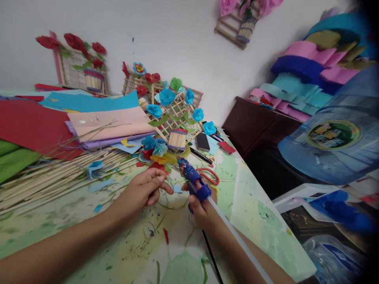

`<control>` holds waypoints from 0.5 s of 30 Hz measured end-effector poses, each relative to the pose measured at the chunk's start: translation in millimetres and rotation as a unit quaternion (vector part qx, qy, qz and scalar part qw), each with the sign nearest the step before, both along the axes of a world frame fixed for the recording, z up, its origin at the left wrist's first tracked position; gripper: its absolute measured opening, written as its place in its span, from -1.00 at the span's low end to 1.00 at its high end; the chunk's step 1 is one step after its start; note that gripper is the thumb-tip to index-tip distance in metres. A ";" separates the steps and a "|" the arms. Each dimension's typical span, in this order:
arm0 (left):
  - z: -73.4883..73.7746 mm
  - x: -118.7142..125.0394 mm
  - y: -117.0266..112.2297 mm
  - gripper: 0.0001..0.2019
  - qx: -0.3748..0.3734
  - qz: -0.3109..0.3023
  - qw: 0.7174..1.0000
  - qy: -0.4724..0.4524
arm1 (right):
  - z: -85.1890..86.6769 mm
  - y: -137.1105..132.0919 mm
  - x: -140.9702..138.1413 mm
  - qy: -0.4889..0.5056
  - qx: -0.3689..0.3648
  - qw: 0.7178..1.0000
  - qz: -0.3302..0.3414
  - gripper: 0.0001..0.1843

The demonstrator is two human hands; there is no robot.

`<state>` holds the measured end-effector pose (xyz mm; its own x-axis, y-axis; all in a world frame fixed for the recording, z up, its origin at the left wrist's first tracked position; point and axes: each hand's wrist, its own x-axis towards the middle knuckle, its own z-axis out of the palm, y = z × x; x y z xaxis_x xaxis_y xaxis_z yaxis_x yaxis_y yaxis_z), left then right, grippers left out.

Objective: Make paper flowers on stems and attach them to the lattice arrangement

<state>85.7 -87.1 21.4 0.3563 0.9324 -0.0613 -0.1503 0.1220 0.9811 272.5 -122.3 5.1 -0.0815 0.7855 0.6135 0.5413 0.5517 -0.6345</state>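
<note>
My right hand (203, 203) is wrapped round a blue glue gun (195, 179), its nozzle pointing up and away. A long whitish glue stick (233, 232) runs back from its rear, and a black cord hangs below. My left hand (149, 187) is just left of the gun, thumb against the index finger in a pinch while another finger sticks out. What the pinch holds, if anything, is too small to make out. Beyond the hands stands a stick lattice (177, 116) with blue paper flowers (167, 96) and a small stick basket (177, 139).
Thin sticks (68, 177) and coloured paper sheets (109, 122) cover the left. Red-handled scissors (209, 175), a black pen (201, 156) and a phone (203, 141) lie beyond the gun. A large water bottle (319, 138) stands right of the table (266, 236).
</note>
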 end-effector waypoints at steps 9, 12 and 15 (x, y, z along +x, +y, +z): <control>-3.9 0.3 2.6 -0.80 0.010 -0.014 1.000 0.010 | -5.4 2.5 0.7 0.032 -0.037 0.999 -0.003 -0.56; -2.8 0.6 3.1 -0.80 0.005 -0.013 1.000 0.007 | -5.5 1.4 0.9 0.038 -0.049 0.998 -0.006 -0.55; -0.8 0.2 3.0 -0.81 0.005 -0.012 1.000 0.005 | -2.9 0.6 0.5 0.025 -0.044 0.999 0.001 -0.57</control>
